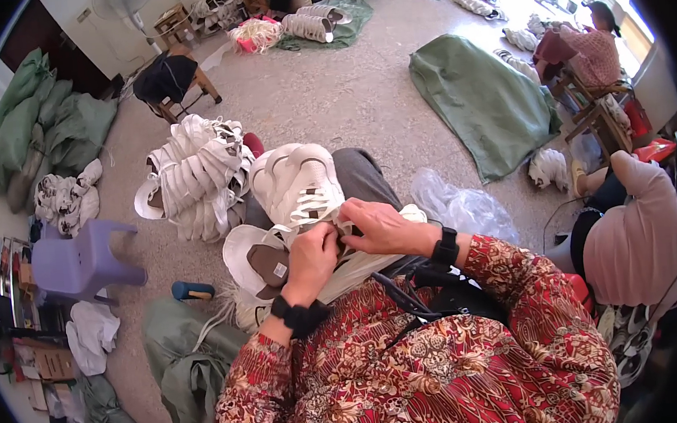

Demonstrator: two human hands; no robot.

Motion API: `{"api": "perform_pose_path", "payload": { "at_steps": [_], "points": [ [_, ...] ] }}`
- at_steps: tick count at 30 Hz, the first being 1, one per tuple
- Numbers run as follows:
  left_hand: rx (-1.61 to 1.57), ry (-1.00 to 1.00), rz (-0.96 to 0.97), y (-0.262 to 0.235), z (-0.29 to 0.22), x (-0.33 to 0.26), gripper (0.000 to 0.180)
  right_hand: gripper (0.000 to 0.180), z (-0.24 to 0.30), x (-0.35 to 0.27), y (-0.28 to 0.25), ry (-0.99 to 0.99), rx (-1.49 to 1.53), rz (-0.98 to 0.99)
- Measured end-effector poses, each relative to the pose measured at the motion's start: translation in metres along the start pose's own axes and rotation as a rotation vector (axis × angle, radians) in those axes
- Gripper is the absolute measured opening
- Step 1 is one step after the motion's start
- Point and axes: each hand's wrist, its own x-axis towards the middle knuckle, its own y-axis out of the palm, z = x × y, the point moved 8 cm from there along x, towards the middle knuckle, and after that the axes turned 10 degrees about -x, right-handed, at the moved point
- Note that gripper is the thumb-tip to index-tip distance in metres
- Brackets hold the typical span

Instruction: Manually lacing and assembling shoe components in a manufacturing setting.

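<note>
A white shoe upper [304, 184] rests on my lap, toe pointing away, with white laces [312, 206] crossed over its front. My left hand [313, 263] is closed in a pinch at the near end of the lacing. Beside it my right hand [383, 228] pinches there too, its fingers bent over the shoe's opening; the lace ends between the fingers are mostly hidden. More white uppers lie pressed against this one on its left. A separate white upper [240, 255] with a dark lining sits left of my left hand. Loose pale laces [355, 274] lie across my lap.
A pile of white uppers [196, 171] stands on the floor ahead left, near a purple plastic stool [84, 259]. A green sack [481, 101] and clear plastic bag [465, 209] lie right. One person [634, 228] sits close right, another [592, 52] farther off.
</note>
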Motion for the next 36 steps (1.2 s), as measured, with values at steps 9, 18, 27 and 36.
{"api": "perform_pose_path", "payload": {
  "at_steps": [9,18,27,36],
  "points": [
    [0.217,0.006,0.047,-0.067,0.016,-0.057,0.017,0.029,-0.016,0.001,-0.005,0.124,0.136,-0.002],
    [0.387,0.017,0.041,-0.049,0.008,-0.055,0.016,0.014,-0.007,0.023,-0.023,-0.022,-0.027,-0.198],
    [0.558,0.028,0.027,-0.048,-0.007,-0.045,0.014,0.015,-0.016,0.003,-0.02,0.007,0.089,-0.039],
    [0.743,0.024,0.067,-0.091,0.008,-0.085,0.013,0.019,-0.015,0.011,-0.006,0.087,0.218,0.102]
  ]
}}
